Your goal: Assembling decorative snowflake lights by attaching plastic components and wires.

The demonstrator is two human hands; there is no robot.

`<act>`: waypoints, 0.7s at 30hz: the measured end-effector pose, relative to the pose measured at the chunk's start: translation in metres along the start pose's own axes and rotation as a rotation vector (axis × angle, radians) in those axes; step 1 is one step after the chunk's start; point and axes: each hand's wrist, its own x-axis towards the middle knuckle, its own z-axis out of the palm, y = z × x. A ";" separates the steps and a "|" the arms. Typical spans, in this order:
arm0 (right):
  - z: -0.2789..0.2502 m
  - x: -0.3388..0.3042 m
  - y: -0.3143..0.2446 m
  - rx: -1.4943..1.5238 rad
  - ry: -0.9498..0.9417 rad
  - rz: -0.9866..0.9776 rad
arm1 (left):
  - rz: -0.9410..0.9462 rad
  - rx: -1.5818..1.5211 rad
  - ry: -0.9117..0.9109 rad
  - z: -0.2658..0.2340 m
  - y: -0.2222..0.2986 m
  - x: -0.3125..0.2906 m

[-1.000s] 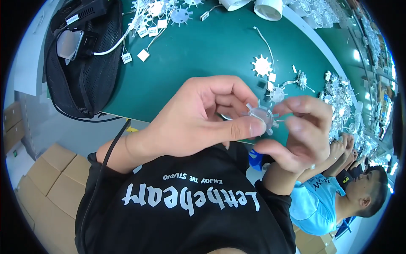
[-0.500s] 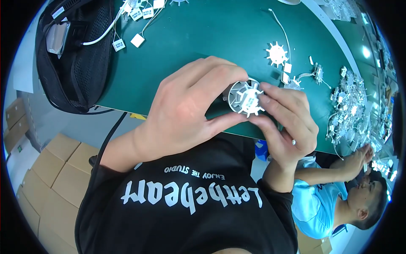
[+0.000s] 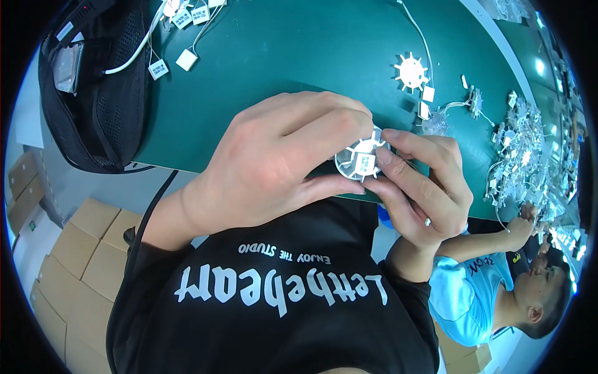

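My left hand (image 3: pixel 268 149) is closed around a round, clear-walled housing (image 3: pixel 343 167) above the near edge of the table. A white spoked disc (image 3: pixel 367 144) sits at the housing's open end, facing up, with a white square block (image 3: pixel 365 164) on it. The fingertips of my right hand (image 3: pixel 430 181) pinch the disc and housing rim from the right. A small white connector tip (image 3: pixel 428 222) pokes out between my right fingers. How deep the disc sits is hard to see.
On the green table (image 3: pixel 261 56) lie another spoked disc (image 3: pixel 412 73) with a wire, several wired white blocks (image 3: pixel 187 60) and, at right, a large pile of wired parts (image 3: pixel 520 149). A black mesh bag (image 3: pixel 118 118) stands left. A co-worker in light blue (image 3: pixel 464 305) works at right.
The disc has turned and tilted, so its square block now faces up plainly near the lower side. Both hands stay on the housing. The view has shifted slightly.
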 end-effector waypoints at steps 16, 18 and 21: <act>0.013 -0.013 -0.004 0.095 0.077 0.046 | 0.096 0.068 -0.031 0.000 -0.004 0.005; 0.012 -0.015 -0.005 0.091 0.083 0.061 | 0.085 0.069 -0.019 0.001 -0.005 0.003; 0.004 -0.032 -0.005 0.031 0.143 0.147 | 0.081 0.079 -0.025 -0.001 -0.001 0.003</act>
